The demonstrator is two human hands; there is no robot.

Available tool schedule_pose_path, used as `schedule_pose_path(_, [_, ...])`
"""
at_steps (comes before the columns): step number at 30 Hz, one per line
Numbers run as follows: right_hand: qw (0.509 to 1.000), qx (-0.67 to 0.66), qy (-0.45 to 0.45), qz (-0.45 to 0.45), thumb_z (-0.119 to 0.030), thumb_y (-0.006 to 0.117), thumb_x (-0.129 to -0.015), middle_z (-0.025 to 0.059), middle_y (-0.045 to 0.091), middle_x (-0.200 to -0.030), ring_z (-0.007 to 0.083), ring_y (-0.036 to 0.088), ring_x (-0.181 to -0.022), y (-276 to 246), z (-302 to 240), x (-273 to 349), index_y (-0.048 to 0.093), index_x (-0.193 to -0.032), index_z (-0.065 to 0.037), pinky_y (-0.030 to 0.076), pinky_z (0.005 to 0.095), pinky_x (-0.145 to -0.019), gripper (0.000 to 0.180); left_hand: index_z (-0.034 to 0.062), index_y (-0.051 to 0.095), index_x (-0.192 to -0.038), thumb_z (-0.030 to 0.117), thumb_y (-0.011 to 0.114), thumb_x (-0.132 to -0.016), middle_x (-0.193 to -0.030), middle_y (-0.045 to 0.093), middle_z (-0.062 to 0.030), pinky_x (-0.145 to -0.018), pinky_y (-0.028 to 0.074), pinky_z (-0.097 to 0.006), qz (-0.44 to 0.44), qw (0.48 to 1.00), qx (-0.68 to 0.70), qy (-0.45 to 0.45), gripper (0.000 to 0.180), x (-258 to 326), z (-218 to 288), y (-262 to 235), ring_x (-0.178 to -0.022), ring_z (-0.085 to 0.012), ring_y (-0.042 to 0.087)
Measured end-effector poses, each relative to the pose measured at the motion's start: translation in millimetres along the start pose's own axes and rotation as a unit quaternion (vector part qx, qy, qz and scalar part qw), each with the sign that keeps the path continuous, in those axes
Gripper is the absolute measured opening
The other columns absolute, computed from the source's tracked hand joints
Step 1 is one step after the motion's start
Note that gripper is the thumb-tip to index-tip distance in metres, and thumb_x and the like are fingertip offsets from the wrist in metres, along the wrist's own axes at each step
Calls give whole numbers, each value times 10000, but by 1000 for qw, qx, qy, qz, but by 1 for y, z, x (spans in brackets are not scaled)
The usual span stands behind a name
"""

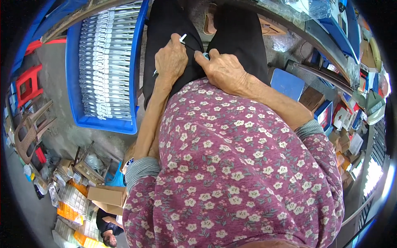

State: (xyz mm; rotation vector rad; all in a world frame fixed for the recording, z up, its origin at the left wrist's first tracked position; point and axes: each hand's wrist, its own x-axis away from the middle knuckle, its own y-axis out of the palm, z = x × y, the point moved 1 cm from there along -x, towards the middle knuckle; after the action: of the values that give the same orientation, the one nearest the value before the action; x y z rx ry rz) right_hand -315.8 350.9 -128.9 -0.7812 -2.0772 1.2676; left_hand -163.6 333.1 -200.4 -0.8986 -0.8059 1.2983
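Note:
My left hand is closed round a slim stick with a white end. A thin dark tip of it shows on the hand's other side, and its middle is hidden in the fingers. My right hand is closed over my lap, with a small pale-blue bit showing at the fingertips; the rest is covered. Both hands are close together above my dark trousers. To the left stands a blue crate packed with rows of slim grey-and-white pieces.
A wooden bench edge crosses the upper right. Beyond my right arm are a blue stool top and piled boxes. Red stools, a brown chair and a cardboard box lie left and behind. Another person is at lower left.

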Motion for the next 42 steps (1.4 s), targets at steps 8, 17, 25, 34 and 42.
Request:
schedule_pose_path(8, [954,-262,130,63,-56,531,-760,239,592,-726,306,608,-628,6,2,-5,532,-1077,25,486,394,-591,328,41,445,-880,136,450,-842,-638,595,-186,-498,465,-459,18,1000,1,-12,102,2,0,4,-572,-366,596])
schedule_pose_path(17, [480,-793,376,-14,-44,539,-803,89,501,-663,93,405,-437,1,11,-10,507,-1137,12,279,190,-344,340,24,429,-820,137,535,-793,-705,611,-166,-485,500,-412,1,998,-53,-15,157,-4,1,3,-583,-342,617])
schedule_pose_path(25, [286,-894,343,-34,-69,540,-827,83,490,-660,96,393,-430,28,25,-7,469,-1113,-20,272,195,-316,298,24,436,-812,115,537,-791,-715,603,-168,-495,509,-394,14,997,-74,14,137,-6,2,3,-591,-331,620])
schedule_pose_path(34, [915,-341,178,118,-115,544,-760,224,630,-886,273,615,-694,19,2,2,581,-1038,31,475,356,-701,316,30,426,-853,121,505,-814,-750,611,-172,-517,507,-409,22,999,-46,3,126,-3,2,2,-618,-343,618])
schedule_pose_path(42, [859,-445,237,87,-74,526,-760,229,614,-757,254,602,-613,9,-2,-4,564,-1025,78,487,348,-609,308,37,446,-889,117,496,-814,-723,618,-177,-517,492,-434,30,999,-18,-3,120,-3,0,5,-602,-362,608])
